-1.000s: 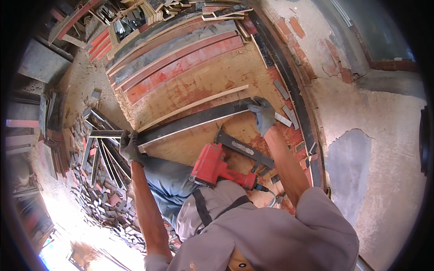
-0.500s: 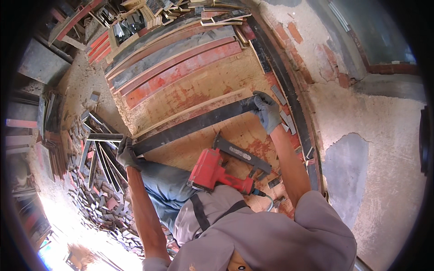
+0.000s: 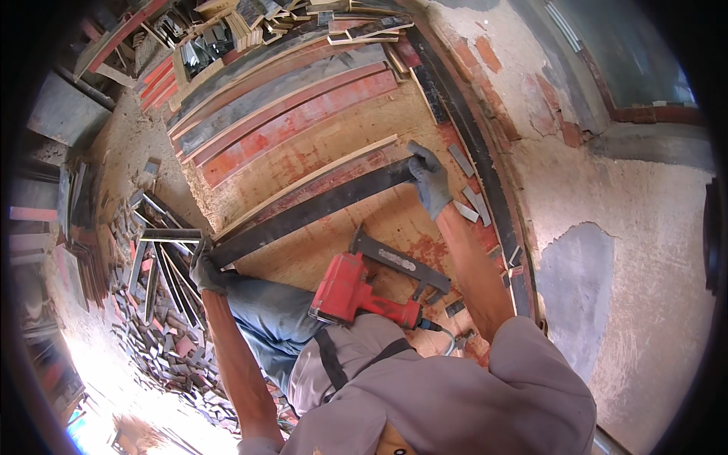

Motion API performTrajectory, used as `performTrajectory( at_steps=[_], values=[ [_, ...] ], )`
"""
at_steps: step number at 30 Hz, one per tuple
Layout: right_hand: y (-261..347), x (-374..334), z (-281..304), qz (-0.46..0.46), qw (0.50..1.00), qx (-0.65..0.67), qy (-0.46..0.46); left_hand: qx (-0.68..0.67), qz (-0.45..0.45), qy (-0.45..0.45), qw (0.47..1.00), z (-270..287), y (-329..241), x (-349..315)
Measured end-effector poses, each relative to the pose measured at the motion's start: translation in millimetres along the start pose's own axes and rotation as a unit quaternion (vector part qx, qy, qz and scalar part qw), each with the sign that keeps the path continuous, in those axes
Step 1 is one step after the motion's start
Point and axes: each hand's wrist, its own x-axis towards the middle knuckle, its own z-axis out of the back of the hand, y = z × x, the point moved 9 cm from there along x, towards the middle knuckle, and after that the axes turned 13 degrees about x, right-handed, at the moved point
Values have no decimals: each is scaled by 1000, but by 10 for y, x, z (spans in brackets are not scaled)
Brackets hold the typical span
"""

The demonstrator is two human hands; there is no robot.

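A long dark board strip point(image 3: 311, 210) spans between my two gloved hands, slanting up to the right over the worktable. My left hand point(image 3: 206, 271) is closed round its near left end, beside a pile of dark offcut strips point(image 3: 171, 235). Its far right end is gripped by my right hand point(image 3: 429, 178), thumb and fingers around the edge. Just behind it lies a red-faced strip with a pale wood edge point(image 3: 318, 176). A red nail gun point(image 3: 341, 288) with a dark magazine and an air hose rests in front of me, against my lap.
Red and dark boards point(image 3: 296, 117) lie side by side at the far part of the table point(image 3: 303, 148). A dark rail point(image 3: 474, 144) runs along the right side, with small grey pieces point(image 3: 461, 161) beside it. Many scraps point(image 3: 178, 341) heap on the floor at left. A plastered wall point(image 3: 637, 250) stands at right.
The dark strip has shifted slightly left with both hands, and the red face of the strip behind it now shows. The nail gun stays in place.
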Motion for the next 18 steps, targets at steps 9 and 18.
performTrajectory(
  at_steps=[9,18],
  values=[
    [-89,110,-152,-14,997,17,-73,1,5,-50,999,-90,-54,-162],
    [-276,305,71,-47,982,19,-182,-5,-20,-53,998,-82,-77,-132]
  ],
)
